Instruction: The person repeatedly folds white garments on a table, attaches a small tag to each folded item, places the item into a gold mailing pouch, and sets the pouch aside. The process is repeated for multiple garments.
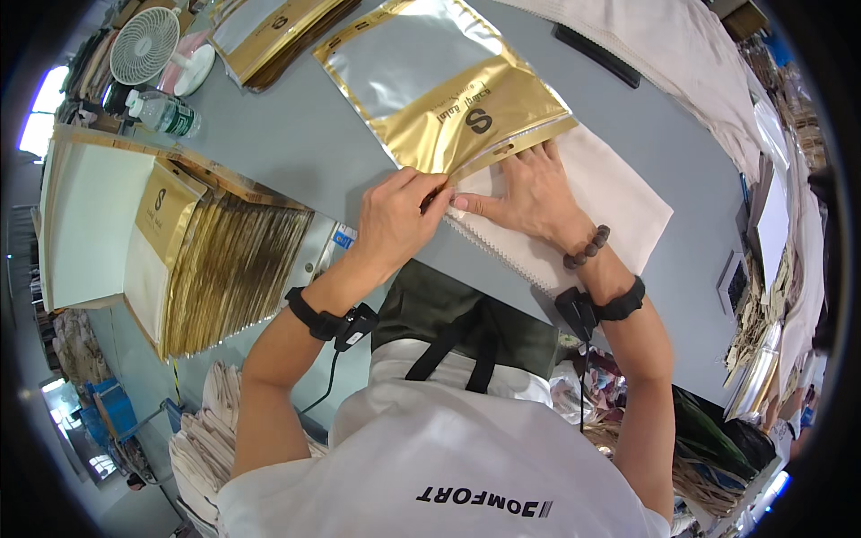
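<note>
A flat gold bag with a silvery window (pixel 439 85) lies on the grey table, its gold edge towards me. My left hand (pixel 401 218) is closed in a pinch at the bag's near left corner. Beneath that edge is a folded, pale pink cloth (pixel 619 193) with a zigzag-cut border. My right hand (pixel 536 195) rests flat on the cloth, thumb stretched to the left and fingers extended. Its fingertips are at the bag's near edge, partly covered by it. How far the cloth reaches beneath or into the bag is hidden.
A stack of gold bags (pixel 273 36) lies at the far left, beside a bottle (pixel 166 114) and a small white fan (pixel 145 47). An open carton (pixel 85 224) packed with gold bags stands left. More pale cloth (pixel 682 54) and a black bar (pixel 598 56) lie far right.
</note>
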A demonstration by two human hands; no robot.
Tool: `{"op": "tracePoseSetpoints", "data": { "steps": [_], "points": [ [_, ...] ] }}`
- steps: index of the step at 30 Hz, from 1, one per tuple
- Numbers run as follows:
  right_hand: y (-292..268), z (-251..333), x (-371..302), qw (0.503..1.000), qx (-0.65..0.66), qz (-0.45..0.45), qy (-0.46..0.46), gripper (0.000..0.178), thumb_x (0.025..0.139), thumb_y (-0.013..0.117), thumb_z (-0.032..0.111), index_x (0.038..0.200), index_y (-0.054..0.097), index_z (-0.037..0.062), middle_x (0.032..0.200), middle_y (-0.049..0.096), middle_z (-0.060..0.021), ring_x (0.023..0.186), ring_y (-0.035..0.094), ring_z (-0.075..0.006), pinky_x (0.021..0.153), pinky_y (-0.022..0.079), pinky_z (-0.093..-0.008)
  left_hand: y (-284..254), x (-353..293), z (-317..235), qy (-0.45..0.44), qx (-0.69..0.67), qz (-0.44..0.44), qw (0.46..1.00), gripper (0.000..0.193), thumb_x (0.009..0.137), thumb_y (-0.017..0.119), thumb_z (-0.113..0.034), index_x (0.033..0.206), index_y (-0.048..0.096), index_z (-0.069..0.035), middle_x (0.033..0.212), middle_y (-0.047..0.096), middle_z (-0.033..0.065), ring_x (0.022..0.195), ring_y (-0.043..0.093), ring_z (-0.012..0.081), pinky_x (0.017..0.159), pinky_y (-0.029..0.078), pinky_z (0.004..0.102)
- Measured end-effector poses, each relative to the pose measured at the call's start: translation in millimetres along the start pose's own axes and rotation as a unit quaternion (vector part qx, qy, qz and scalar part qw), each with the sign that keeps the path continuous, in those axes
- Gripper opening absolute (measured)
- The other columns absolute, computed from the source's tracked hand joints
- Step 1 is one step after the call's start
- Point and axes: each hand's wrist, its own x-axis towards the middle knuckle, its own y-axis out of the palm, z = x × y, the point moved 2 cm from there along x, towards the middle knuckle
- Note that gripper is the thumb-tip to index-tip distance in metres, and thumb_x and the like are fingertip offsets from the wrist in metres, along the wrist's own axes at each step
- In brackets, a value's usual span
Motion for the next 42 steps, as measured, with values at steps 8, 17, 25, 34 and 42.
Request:
{"op": "tracePoseSetpoints", "data": {
  "steps": [8,17,25,34,42],
  "points": [
    [8.5,-9.5,1.5,0.995,0.036,0.038,0.088,0.071,0.083,0.077,0.066,0.126,0.073,0.0092,0.139,0.066,-0.0153,0.136,0.055,-0.0354,0.12,0.031,-0.0538,4.7,-18.1,-9.1,0.119,0.075,-0.047,0.989,0.016,0.084,0.085,-0.005,0.098,0.077,-0.004,0.079,0.069,0.008,0.067,0.069,0.0266,0.06,0.057,0.0356],
    [15.2,-14.1,-13.1,0.999,0.026,0.008,0.033,0.056,0.087,0.074,0.046,0.13,0.069,0.0112,0.131,0.071,-0.0101,0.128,0.061,-0.0335,0.119,0.034,-0.0524,29.8,-26.7,-51.2,0.103,-0.072,0.053,0.991,0.01,0.089,0.082,-0.01,0.095,0.076,-0.004,0.078,0.07,0.0078,0.067,0.069,0.0279,0.062,0.057,0.0373],
    [14.4,-5.4,-26.9,0.997,0.081,0.016,-0.006,0.05,0.091,0.072,0.046,0.132,0.071,0.0172,0.138,0.067,-0.0061,0.133,0.057,-0.0298,0.12,0.033,-0.0548,37.1,112.1,-6.4,0.118,-0.052,0.002,0.992,0.03,0.099,0.072,-0.025,0.12,0.074,-0.004,0.101,0.075,0.0133,0.084,0.073,0.0283,0.081,0.057,0.0398],
    [47.3,17.8,-72.6,0.904,0.407,0.133,0.009,0.048,0.1,0.065,0.04,0.141,0.065,0.0153,0.144,0.063,-0.0094,0.133,0.057,-0.0339,0.118,0.041,-0.0495,66.3,151.8,7.3,0.051,-0.021,0.209,0.976,0.022,0.092,0.078,-0.025,0.094,0.08,-0.003,0.089,0.075,0.012,0.086,0.073,0.0321,0.083,0.058,0.0424],
    [40.0,-5.7,-71.3,0.984,0.16,0.061,-0.043,0.047,0.093,0.075,0.033,0.137,0.068,0.0165,0.137,0.066,-0.0086,0.128,0.06,-0.0339,0.109,0.047,-0.0499,35.5,60.9,-40.0,0.145,-0.097,0.063,0.983,0.023,0.098,0.069,-0.014,0.118,0.072,-0.003,0.113,0.067,0.0137,0.1,0.069,0.0331,0.089,0.056,0.0414]
  ]
}}
